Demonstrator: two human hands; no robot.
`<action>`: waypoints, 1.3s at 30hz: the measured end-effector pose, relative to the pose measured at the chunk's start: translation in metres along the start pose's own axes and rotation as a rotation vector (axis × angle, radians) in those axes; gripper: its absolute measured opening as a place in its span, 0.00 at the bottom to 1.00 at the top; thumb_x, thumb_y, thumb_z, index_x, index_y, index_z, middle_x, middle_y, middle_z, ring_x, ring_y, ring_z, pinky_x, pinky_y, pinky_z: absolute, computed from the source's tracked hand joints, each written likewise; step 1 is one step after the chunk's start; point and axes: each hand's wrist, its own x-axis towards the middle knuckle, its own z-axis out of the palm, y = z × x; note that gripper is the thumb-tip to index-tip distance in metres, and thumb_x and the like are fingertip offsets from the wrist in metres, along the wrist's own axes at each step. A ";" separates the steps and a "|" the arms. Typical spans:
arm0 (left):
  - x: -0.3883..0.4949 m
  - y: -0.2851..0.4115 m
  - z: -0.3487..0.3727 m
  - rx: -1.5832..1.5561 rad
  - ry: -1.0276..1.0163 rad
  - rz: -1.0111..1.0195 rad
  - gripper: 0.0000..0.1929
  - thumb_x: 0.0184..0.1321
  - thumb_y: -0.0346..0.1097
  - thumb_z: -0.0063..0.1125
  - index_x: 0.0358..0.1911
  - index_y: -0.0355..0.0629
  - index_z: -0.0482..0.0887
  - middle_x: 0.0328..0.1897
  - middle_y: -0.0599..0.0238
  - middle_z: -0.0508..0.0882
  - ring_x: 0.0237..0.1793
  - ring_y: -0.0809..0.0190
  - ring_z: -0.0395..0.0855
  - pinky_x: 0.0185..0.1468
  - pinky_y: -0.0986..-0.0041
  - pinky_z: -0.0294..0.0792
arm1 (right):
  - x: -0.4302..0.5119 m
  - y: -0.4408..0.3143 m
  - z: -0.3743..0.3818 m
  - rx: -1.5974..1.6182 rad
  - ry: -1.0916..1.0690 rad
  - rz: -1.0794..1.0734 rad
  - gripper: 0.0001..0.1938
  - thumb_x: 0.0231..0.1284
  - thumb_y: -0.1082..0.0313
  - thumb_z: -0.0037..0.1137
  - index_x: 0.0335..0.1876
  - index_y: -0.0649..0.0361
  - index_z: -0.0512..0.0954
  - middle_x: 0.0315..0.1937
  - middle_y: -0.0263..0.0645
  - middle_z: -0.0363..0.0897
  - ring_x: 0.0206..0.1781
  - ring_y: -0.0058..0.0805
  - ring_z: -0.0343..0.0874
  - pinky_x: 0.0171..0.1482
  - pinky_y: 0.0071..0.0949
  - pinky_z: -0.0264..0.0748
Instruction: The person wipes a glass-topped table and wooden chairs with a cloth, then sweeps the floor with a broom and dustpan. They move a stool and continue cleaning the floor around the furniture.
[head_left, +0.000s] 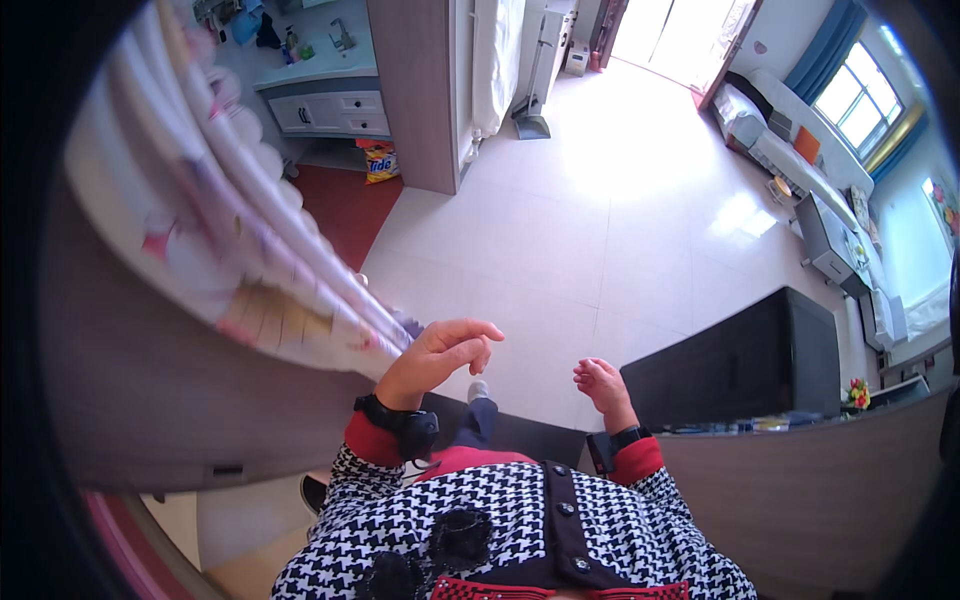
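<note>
My left hand is raised in front of my body with loosely bent fingers and holds nothing. Close to it hangs a pale printed curtain with a scalloped edge, which reaches down behind the wrist; I see no grip on it. My right hand is also empty, its fingers half curled, near the dark flat-screen television. Each wrist carries a black strapped device. Between the hands, one foot in a light shoe or sock shows on the pale tiled floor.
A washbasin cabinet and a Tide bag are beyond the curtain. A long-handled dustpan stands near the bright doorway. At right are a sofa and a low table. A wooden cabinet flanks my right side.
</note>
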 end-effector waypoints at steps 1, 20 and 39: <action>0.015 -0.014 -0.021 -0.048 0.056 0.000 0.10 0.60 0.29 0.42 0.40 0.35 0.76 0.22 0.71 0.73 0.25 0.73 0.70 0.32 0.83 0.64 | 0.024 -0.008 0.003 -0.004 0.000 -0.031 0.10 0.58 0.62 0.47 0.38 0.59 0.72 0.30 0.34 0.75 0.30 0.22 0.75 0.32 0.19 0.71; 0.359 -0.058 -0.235 -0.308 0.046 -0.092 0.10 0.62 0.32 0.40 0.40 0.37 0.76 0.22 0.70 0.73 0.25 0.71 0.71 0.30 0.82 0.64 | 0.276 -0.154 -0.059 0.095 0.443 -0.072 0.08 0.56 0.63 0.47 0.36 0.57 0.72 0.28 0.33 0.75 0.29 0.22 0.75 0.31 0.20 0.72; 0.645 -0.106 -0.448 -0.405 0.390 -0.146 0.09 0.63 0.35 0.42 0.38 0.39 0.75 0.21 0.71 0.72 0.23 0.69 0.72 0.28 0.79 0.67 | 0.719 -0.413 0.048 -0.258 0.067 -0.098 0.10 0.59 0.60 0.46 0.37 0.59 0.72 0.31 0.34 0.75 0.31 0.21 0.75 0.33 0.20 0.72</action>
